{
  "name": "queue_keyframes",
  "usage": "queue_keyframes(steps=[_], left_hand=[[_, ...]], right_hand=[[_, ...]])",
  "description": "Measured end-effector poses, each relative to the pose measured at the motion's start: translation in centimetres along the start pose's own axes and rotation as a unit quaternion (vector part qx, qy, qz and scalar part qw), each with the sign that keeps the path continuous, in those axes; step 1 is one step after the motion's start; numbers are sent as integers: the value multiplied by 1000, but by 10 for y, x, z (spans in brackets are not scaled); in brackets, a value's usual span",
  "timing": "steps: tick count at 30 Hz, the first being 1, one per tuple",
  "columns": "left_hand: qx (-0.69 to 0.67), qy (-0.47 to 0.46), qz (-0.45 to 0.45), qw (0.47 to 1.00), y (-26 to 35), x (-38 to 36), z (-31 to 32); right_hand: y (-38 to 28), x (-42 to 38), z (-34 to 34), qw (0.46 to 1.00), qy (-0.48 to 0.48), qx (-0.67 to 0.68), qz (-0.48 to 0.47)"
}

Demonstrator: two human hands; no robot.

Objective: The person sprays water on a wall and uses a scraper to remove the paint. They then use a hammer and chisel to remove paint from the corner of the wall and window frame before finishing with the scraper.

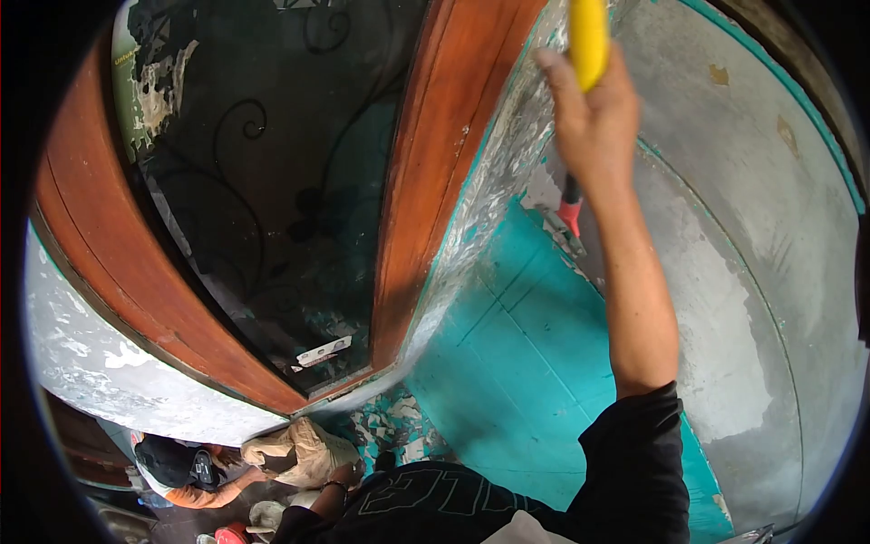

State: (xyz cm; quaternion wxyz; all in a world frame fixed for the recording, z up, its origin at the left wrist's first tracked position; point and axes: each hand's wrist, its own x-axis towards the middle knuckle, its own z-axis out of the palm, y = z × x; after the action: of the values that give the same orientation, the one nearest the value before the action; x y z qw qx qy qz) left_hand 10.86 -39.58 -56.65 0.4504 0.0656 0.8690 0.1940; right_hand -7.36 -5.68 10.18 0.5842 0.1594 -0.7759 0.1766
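Observation:
My right hand (600, 122) is raised at the upper right, closed around the yellow handle of a long scraper (589, 41). Below the hand, the tool's black shaft runs to a red head with a metal blade. That blade lies at the ragged upper edge of the teal paint (517, 335) on the wall, with bare grey plaster (725, 272) beside it. Low in the view, my left hand (346, 473) is beside my body, a dark band around its wrist. Its fingers are too small and partly hidden to read.
A wooden window frame (453, 154) with dark glass stands at left. A metal level-like strip (323, 351) rests at its lower corner. Paint flakes (399, 424) cover the floor. Another person in a dark cap (168, 461) is beside a brown sack (294, 453) at lower left.

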Motion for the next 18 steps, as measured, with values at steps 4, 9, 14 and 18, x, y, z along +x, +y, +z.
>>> queue_keyframes(steps=[4,9,14,18], left_hand=[[-24,5,-4,1000,3,4,7],[-24,7,-6,1000,6,3,2],[-7,-6,-16,1000,7,-6,-4],[-49,15,-31,998,12,-13,-4]], right_hand=[[-4,0,-3,999,7,19,40],[-11,5,-4,1000,-7,8,0],[-4,-11,-1,1000,-9,-5,-6],[-20,4,-17,1000,0,-6,27]])
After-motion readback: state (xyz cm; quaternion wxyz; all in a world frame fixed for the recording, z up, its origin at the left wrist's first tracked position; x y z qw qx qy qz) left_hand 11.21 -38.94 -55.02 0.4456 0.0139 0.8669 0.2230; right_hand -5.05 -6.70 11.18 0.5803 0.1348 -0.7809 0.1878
